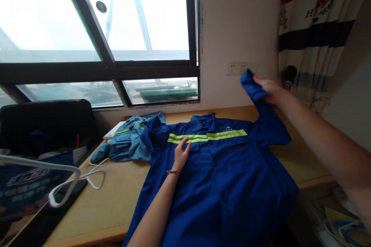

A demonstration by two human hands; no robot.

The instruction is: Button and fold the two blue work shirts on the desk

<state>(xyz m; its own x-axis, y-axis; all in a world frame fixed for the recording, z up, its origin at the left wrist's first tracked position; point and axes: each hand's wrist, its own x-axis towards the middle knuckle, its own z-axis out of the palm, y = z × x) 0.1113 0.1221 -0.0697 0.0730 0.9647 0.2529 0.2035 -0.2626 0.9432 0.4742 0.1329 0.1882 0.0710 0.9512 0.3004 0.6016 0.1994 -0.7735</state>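
A dark blue work coverall (199,185) with a yellow-green reflective band across the chest lies front up on the wooden table (116,193), its lower part hanging toward me over the near edge. My right hand (269,90) grips the end of the sleeve on the right and holds it raised above the table. That sleeve bends down to the shoulder. My left hand (182,154) rests at the chest just below the reflective band, fingers apart, holding nothing. On the left the other sleeve lies bunched near the shoulder.
A lighter blue garment (127,142) lies crumpled at the table's back left, beside a white box (114,131). A white cable (95,177) and a white bent tube (58,200) are on the left. A black chair back (46,123) stands below the window. A curtain (315,38) hangs at right.
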